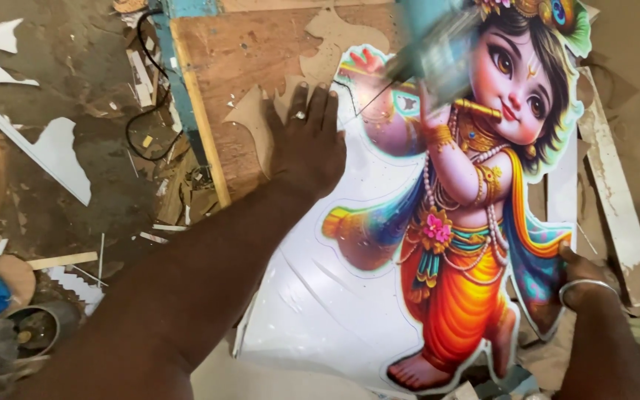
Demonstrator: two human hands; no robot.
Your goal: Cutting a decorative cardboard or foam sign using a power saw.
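Two bare arms are reaching down over a big picture board (pixel 379 244). On its left part, the left hand (pixel 309 141) is pressing flat with fingers spread wide, keeping it from sliding on the wooden bench (pixel 238 67). At its right edge, the right hand (pixel 583 270) is gripping it, keeping it steady.
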